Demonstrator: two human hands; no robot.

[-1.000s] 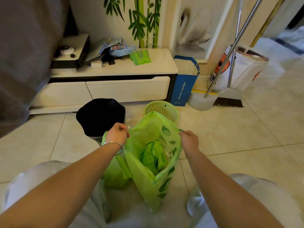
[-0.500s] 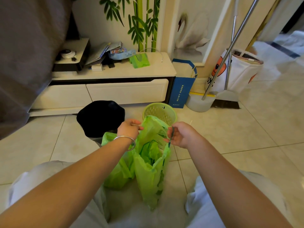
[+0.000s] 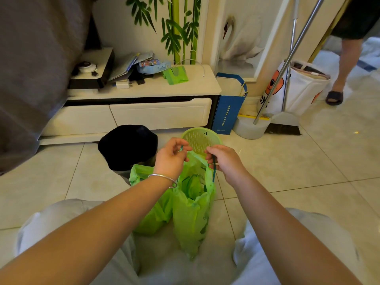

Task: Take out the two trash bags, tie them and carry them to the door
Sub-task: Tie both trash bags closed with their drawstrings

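Two light green trash bags stand on the floor between my knees. The nearer, taller bag [image 3: 192, 210] is held up by its top; inside it I see crumpled green plastic. My left hand [image 3: 171, 156] pinches one end of its dark green drawstring at the rim. My right hand [image 3: 225, 161] grips the other drawstring, which hangs down beside the bag. The second green bag [image 3: 152, 210] slumps behind my left wrist, partly hidden.
A bin lined with a black bag [image 3: 128, 146] and a green mesh basket [image 3: 200, 138] stand just beyond my hands. Behind are a low white cabinet [image 3: 144, 114], a blue paper bag [image 3: 228, 108], a broom and dustpan [image 3: 283, 120] and a person's leg [image 3: 339, 79].
My hands have come closer together above the bag, narrowing its mouth, and now hold the drawstring ends. A person's leg has come into view at the far right.
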